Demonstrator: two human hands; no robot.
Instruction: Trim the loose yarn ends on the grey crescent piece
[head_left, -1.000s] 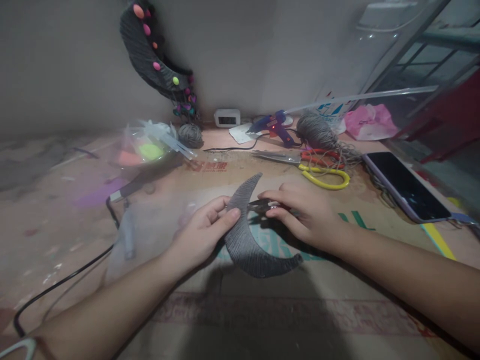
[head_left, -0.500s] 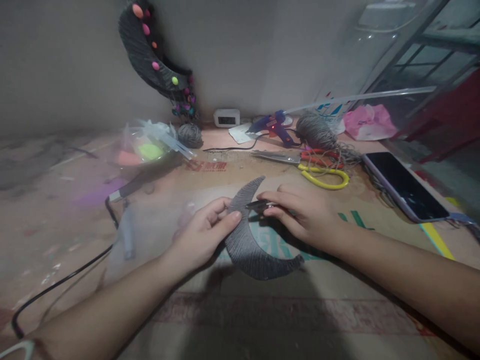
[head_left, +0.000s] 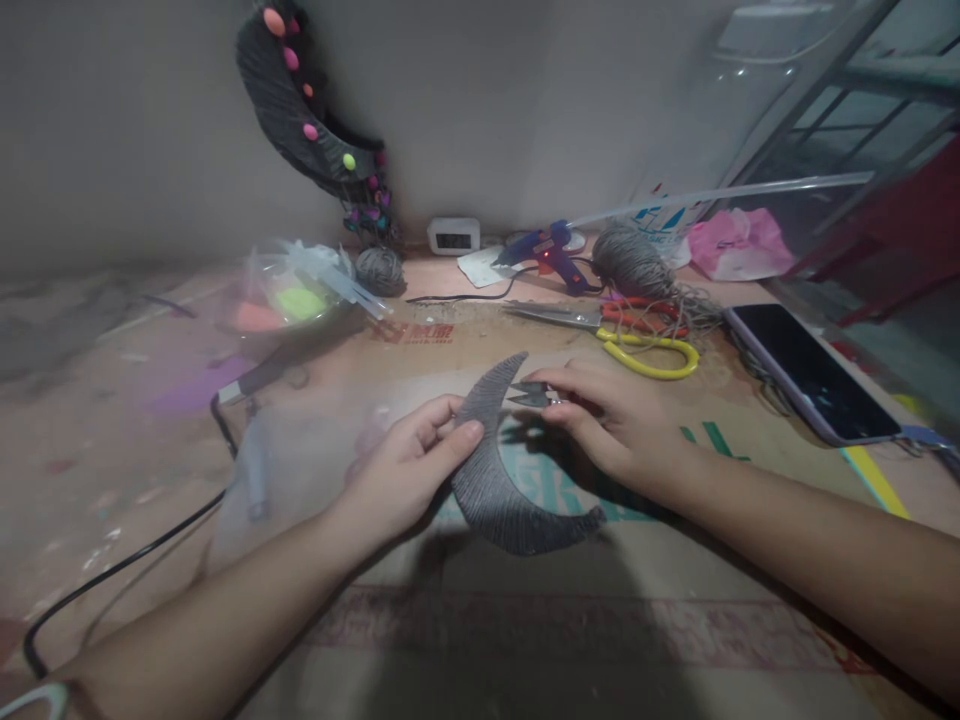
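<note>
A grey yarn-wrapped crescent (head_left: 495, 470) lies on the cardboard sheet (head_left: 525, 620) in the middle of the view. My left hand (head_left: 409, 470) pinches the crescent's left edge between thumb and fingers. Small thread snips (head_left: 534, 395) are gripped in my right hand (head_left: 611, 420), with their blades pointing left at the crescent's upper tip. The right fingers are curled closed around the snips' handle.
Behind lie yellow-handled scissors (head_left: 637, 350), a blue glue gun (head_left: 544, 250), grey yarn balls (head_left: 634, 262), a small clock (head_left: 454, 235) and a phone (head_left: 814, 370). A decorated dark crescent (head_left: 300, 110) leans on the wall. A plastic bag (head_left: 292, 290) and a black cable (head_left: 120, 570) sit left.
My right hand has lifted the snips slightly up and right, from the crescent's middle toward its upper tip. The left hand and crescent have barely moved.
</note>
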